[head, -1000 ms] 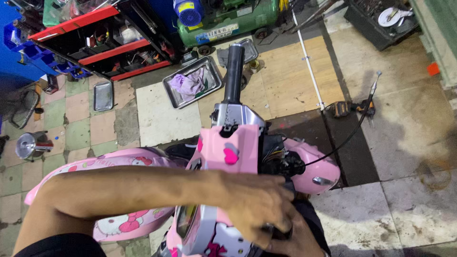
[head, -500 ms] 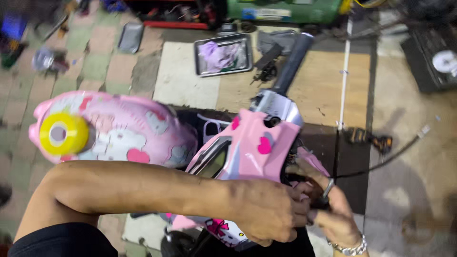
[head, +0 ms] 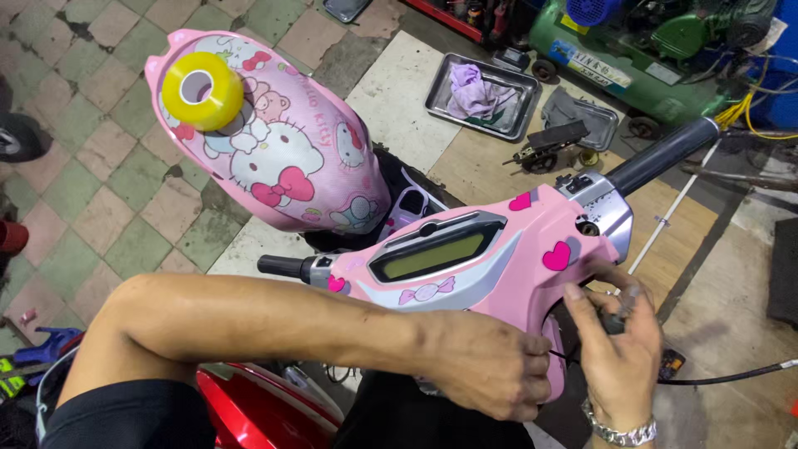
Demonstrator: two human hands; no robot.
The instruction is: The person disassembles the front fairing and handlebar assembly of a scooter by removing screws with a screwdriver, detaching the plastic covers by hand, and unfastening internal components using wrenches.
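Observation:
A pink scooter handlebar cover (head: 499, 258) with a greenish display (head: 432, 254) and heart stickers fills the middle of the head view. My left arm crosses from the lower left. My left hand (head: 490, 374) is curled against the cover's lower edge, gripping it. My right hand (head: 619, 353), with a metal bracelet on the wrist, is just right of it, under the cover's right end. Its fingers pinch a small dark object (head: 613, 322) that I cannot identify. A black cable (head: 723, 378) runs off to the right from there.
A pink cartoon-printed body panel (head: 283, 158) carries a yellow tape roll (head: 202, 90). Black grips stick out at the right (head: 665, 154) and left (head: 283, 266). Beyond lie a metal tray (head: 440, 104) with purple cloth, a second tray (head: 603, 125) and a green compressor (head: 648, 41). A red panel (head: 249, 407) sits below my arm.
The view has swung, so the handlebar cover now lies across the frame. Both hands stay at its lower right end; my right hand shows more fully.

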